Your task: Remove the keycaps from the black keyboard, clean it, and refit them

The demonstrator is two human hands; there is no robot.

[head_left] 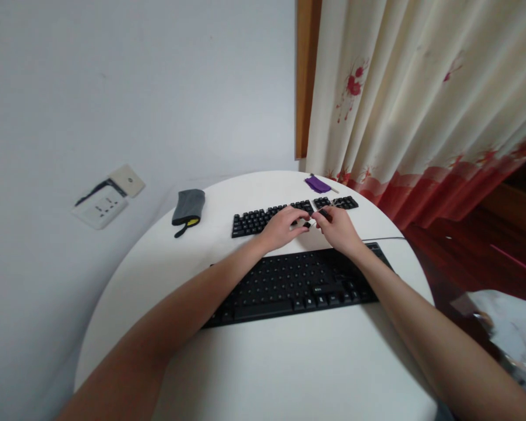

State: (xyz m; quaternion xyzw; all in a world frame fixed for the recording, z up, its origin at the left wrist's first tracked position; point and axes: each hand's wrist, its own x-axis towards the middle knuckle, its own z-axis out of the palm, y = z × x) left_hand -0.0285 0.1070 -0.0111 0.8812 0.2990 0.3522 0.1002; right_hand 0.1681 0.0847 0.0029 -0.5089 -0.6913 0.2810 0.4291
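Note:
Both hands meet over the gap between a black keyboard (284,280) and the loose black keycaps (256,221) laid out in rows behind it. My left hand (284,227) is closed in a pinch, with a small black keycap (307,224) at its fingertips. Close beside it, my right hand (338,227) has its fingers pressed together around a small thin whitish piece (313,222) that is too small to name. Most of the keyboard lacks its caps and shows bare key posts; the bottom row and some keys at the right keep theirs. My forearms cover parts of the keyboard.
A grey pouch (189,206) with a black loop lies at the back left of the round white table (144,280). Purple cloth (318,184) lies at the back right. More keycaps (347,202) sit behind my right hand. A cable (383,238) runs off the right edge.

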